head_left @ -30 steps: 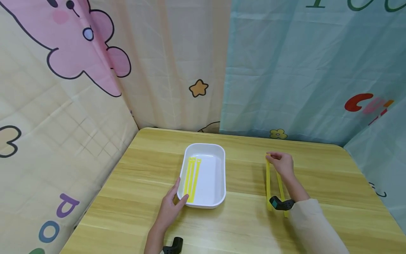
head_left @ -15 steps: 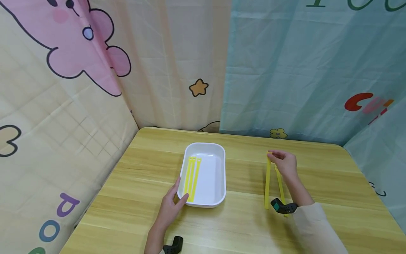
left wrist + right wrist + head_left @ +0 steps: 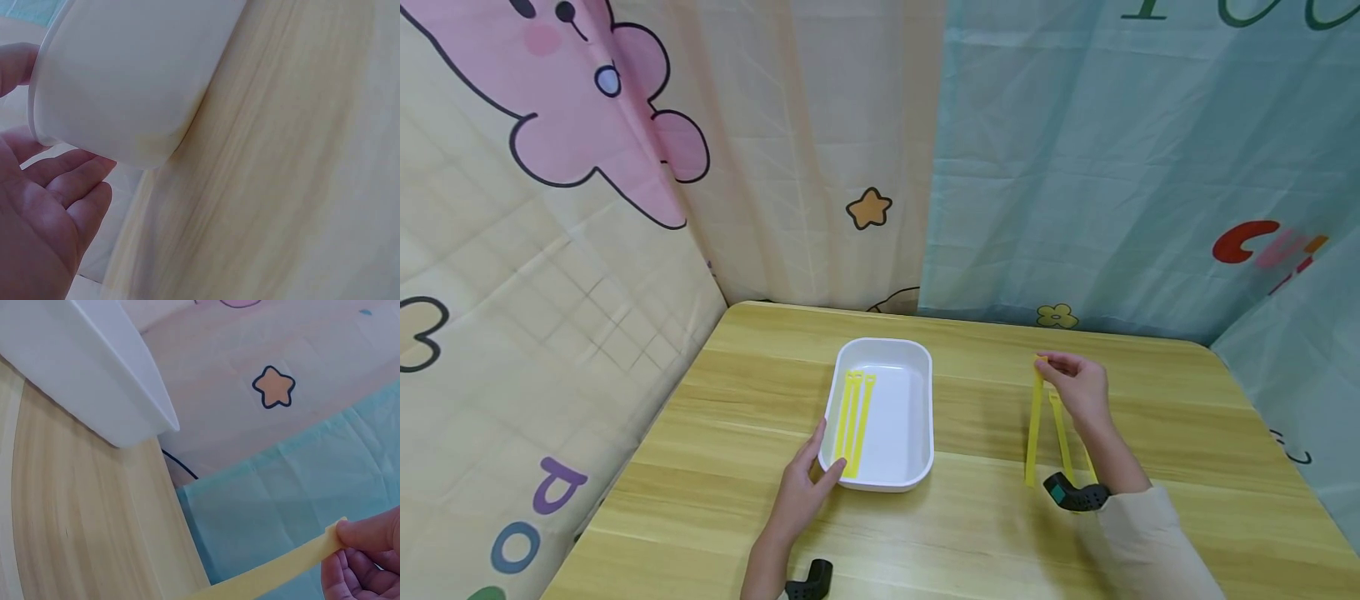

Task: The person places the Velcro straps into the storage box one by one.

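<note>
My left hand (image 3: 802, 492) holds the near left corner of a white tray (image 3: 917, 477), its thumb over the front rim and its index finger along the left side. In the left wrist view more fingers (image 3: 81, 178) bend against the tray's outer wall. Three flat yellow strips with notched far ends, such as this strip (image 3: 863, 421), lie lengthwise along the tray's left side. At the right, my right hand (image 3: 1081, 387) pinches one end of another long yellow strip (image 3: 275, 575) between thumb and fingers. That strip hangs down toward the table, left of the wrist.
Another yellow strip (image 3: 1062, 433) lies on the wooden table (image 3: 977, 533) beneath my right hand, and part of a further one shows beside my forearm. Printed curtains (image 3: 790, 167) stand behind the table and along its sides. A black wrist camera (image 3: 1075, 493) sits on my right wrist.
My right hand has risen slightly and moved a little right, lifting the pinched strip away from the strips on the table. My left hand and the tray have stayed put.
</note>
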A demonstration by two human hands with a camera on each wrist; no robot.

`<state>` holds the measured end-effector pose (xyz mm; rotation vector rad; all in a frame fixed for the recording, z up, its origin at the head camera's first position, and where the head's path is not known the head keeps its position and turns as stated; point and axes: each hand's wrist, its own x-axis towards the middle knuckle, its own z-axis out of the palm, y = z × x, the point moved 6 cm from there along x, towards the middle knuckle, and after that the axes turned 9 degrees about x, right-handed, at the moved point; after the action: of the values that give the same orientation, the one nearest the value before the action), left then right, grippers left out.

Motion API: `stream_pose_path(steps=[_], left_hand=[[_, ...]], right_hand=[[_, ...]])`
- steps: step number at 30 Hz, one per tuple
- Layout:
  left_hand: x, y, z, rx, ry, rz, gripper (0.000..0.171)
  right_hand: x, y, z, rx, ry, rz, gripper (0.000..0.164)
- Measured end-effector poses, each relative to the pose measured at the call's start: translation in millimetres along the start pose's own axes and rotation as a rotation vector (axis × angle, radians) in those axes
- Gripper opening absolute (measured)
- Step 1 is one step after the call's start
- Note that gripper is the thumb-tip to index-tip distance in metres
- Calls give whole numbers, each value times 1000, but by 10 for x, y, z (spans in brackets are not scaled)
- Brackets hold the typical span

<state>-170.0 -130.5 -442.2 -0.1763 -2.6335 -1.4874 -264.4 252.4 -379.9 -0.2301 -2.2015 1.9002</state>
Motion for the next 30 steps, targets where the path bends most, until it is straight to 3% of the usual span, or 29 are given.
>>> stream_pose_path(steps=[3, 10, 19, 21, 22, 25, 30], left_hand=[[-21, 89, -25, 5, -8, 0, 64], [-17, 94, -22, -5, -11, 11, 64], [-15, 84, -22, -12, -11, 17, 64], [-14, 82, -22, -14, -11, 19, 64], [-13, 79, -21, -14, -10, 20, 64], [-13, 81, -25, -14, -3, 21, 63], [-20, 89, -29, -14, 3, 17, 63]], right_hand=[[-37, -48, -5, 6, 2, -13, 37], [-99, -147, 0, 18, 5, -34, 39], [-186, -430, -9, 83, 8, -154, 38], [-205, -465, -11, 103, 7, -171, 37], [-179, -434, -20, 166, -15, -195, 33], [-219, -506, -13, 185, -20, -241, 30], [-343, -729, 44, 183, 4, -245, 23]])
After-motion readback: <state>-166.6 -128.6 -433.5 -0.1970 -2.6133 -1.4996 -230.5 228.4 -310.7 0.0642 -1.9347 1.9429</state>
